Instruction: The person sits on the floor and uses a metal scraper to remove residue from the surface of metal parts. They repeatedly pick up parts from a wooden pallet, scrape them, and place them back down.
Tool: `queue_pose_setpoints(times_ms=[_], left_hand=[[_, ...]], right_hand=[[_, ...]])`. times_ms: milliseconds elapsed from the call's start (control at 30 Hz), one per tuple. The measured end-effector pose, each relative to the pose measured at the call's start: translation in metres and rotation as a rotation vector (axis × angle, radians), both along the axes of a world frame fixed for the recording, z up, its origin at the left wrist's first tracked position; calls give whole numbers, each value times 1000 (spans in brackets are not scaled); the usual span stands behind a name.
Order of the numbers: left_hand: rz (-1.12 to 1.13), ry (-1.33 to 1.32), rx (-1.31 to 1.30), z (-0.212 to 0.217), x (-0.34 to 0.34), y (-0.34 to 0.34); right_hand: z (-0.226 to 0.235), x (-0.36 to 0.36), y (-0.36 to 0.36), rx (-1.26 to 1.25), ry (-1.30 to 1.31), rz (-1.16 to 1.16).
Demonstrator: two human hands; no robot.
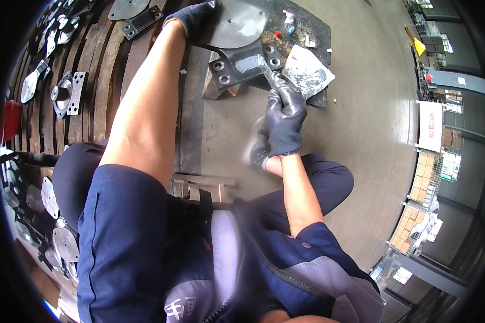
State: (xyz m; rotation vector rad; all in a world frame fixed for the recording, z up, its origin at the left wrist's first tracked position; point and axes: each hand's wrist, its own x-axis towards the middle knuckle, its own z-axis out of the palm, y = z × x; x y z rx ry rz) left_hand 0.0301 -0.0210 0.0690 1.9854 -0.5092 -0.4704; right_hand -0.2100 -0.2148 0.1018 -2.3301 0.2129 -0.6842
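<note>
The gloved left hand (191, 16) steadies a dark metal bracket with a round disc plate (240, 43). The gloved right hand (284, 121) grips a putty knife (267, 70), its blade on the bracket's grey-smeared base beside a smeared square board (307, 72).

Metal part (242, 48) on mat (307, 24)

A factory workshop – bare concrete floor (361, 134), machined metal parts (64, 94) on wooden boards, stacked cartons (415, 215)

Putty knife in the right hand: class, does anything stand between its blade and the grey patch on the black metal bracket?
Nothing visible does. The right hand holds the putty knife with its blade directly on the black metal bracket; the left hand steadies the round plate's far edge, clear of the blade.
</note>
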Motion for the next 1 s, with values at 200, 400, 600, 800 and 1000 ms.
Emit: queue_pose_setpoints(times_ms=[200,400,600,800,1000], left_hand=[[2,-197,131,1,-5,-9],[20,-117,68,-2,-14,-6],[24,-70,25,-7,-16,-6],[27,-38,2,-9,-17,-6],[33,-18,-12,-11,-16,-5]], right_hand=[[-2,0,3,141,-125,30],[-12,8,-1,116,-72,65],[-13,6,6,121,-108,117],[-14,5,11,25,-128,161],[-13,2,22,52,-122,200]])
